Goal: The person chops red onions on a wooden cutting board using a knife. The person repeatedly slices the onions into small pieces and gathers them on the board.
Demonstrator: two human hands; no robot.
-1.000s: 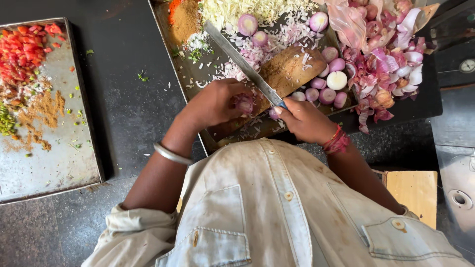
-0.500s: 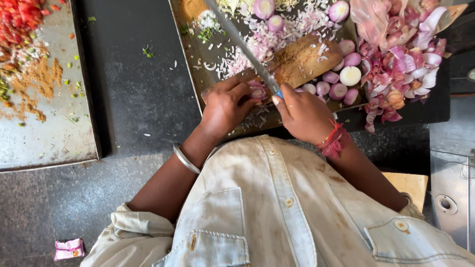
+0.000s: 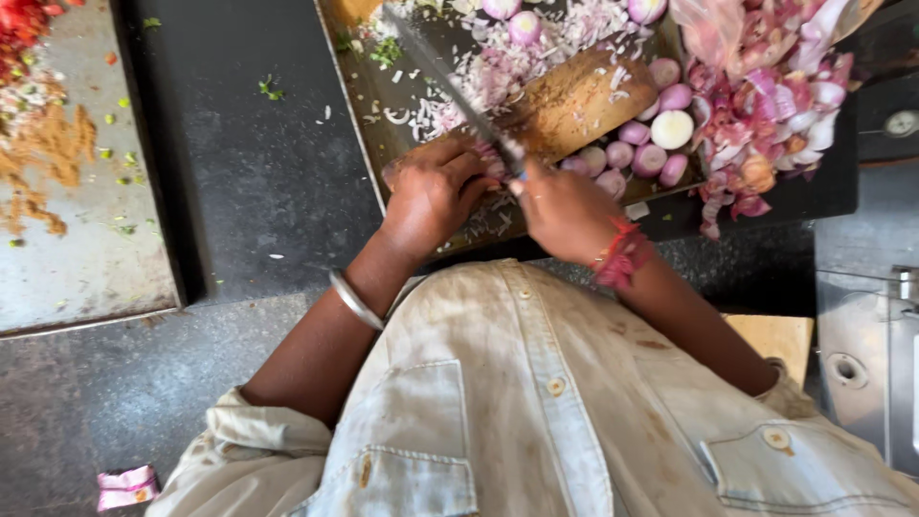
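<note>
Seen from above: dark stone table [image 3: 258, 191], speckled with green herb scraps.

Pale, stained button-up shirt [image 3: 536, 412] filling the lower half, collar and lower hem cut off by the frame edge.

Metal tray [image 3: 96, 258] at far left, dusted with brown spice and chopped red bits, only partly in frame.

Second tray [image 3: 359, 105] at top centre, carrying a wooden chopping board [image 3: 584, 96] strewn with finely chopped onion [image 3: 507, 57].

Heap of pink onion skins [image 3: 775, 105] at upper right, with peeled small onions [image 3: 651, 144] just beside the board.

Long knife [image 3: 450, 81] slanting across the board, tip cut off at the top edge.

Right hand [image 3: 565, 206], red thread on the wrist, fingers wrapped tight round the knife handle, handle itself hidden.

Left hand [image 3: 431, 191], metal bangle on the wrist, fingers curled down over a purple onion piece [image 3: 488, 158] against the blade; onion mostly hidden.

Small pink crumpled wrapper [image 3: 126, 486] at bottom left on the table, print too small to make out.
</note>
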